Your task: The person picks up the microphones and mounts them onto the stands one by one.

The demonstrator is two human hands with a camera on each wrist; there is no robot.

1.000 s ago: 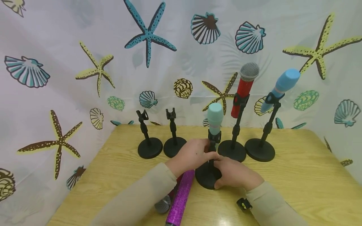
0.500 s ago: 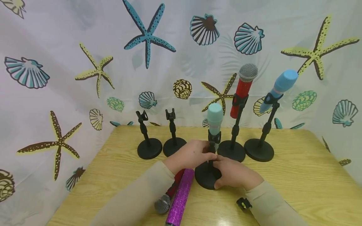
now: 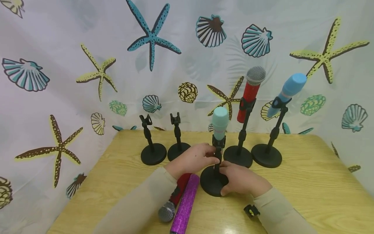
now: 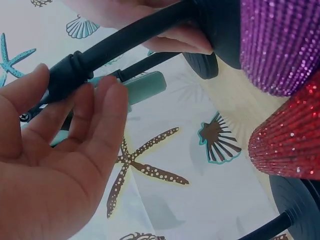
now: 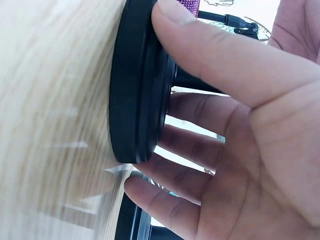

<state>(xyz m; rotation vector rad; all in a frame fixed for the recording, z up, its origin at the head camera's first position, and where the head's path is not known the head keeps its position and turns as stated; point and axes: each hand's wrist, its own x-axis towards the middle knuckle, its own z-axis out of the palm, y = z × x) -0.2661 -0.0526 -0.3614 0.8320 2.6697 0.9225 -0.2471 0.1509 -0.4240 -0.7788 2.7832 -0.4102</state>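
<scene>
A mint-green microphone sits upright in the clip of a black stand. My left hand holds the stand's pole just below the clip; in the left wrist view its thumb and fingers lie around the dark collar. Lower down, my right hand grips the round base, with the thumb on the rim and the fingers around the far side in the right wrist view, where the base shows edge-on. The clip is partly hidden in the left wrist view.
Left of the hands stand two empty black stands. Behind right, stands hold a red microphone and a blue one. A red microphone and a purple glittery one lie in front; a loose black clip is near the right sleeve.
My left thumb has drawn back leftward across the pole, and the mint-green microphone has shifted slightly left. More of the lying red microphone shows. My right hand stays on the base.
</scene>
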